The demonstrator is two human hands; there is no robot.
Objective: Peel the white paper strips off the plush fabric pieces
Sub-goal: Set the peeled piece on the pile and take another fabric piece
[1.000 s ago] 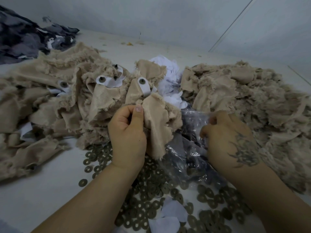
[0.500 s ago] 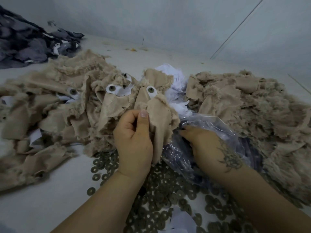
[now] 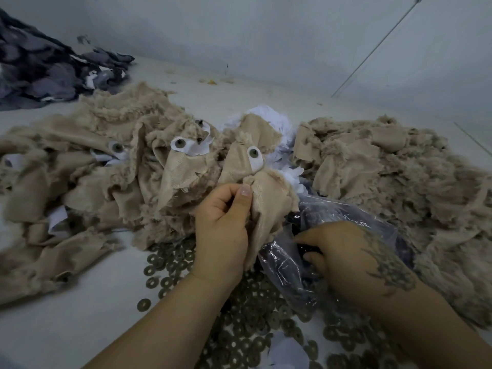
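**Person holding a plush piece while reaching into a plastic bag**

Head view: A person is sitting over a pale table (image 3: 66, 328) heaped with tan plush cut-outs. The left hand (image 3: 222, 230) is gripping one plush piece (image 3: 269, 206) at the middle of the scene, fingers curled round its fabric and thumb pressing up against it, likely keeping it lifted off the heap so its strip can be got at. Just above that hand, a white paper strip (image 3: 256, 161) with a round metal stud is lying stuck on the tan fabric. More strips (image 3: 191, 145) are showing on the unpeeled pile (image 3: 101, 161) to the left, so much of the job appears to be waiting.

The right hand (image 3: 338, 251) is reaching into a clear plastic bag (image 3: 346, 217) just beside the held piece, fingers bent inward among dark contents; I cannot tell whether they are holding anything.

A second plush pile (image 3: 394, 177) is lying to the right with no strips showing, probably the finished side. Crumpled white paper (image 3: 271, 118) is bunching between the two piles, seemingly the discard spot. Metal washers (image 3: 170, 265) are lying scattered under both wrists. Dark grey fabric (image 3: 45, 70) is sitting at the far left, well apart.
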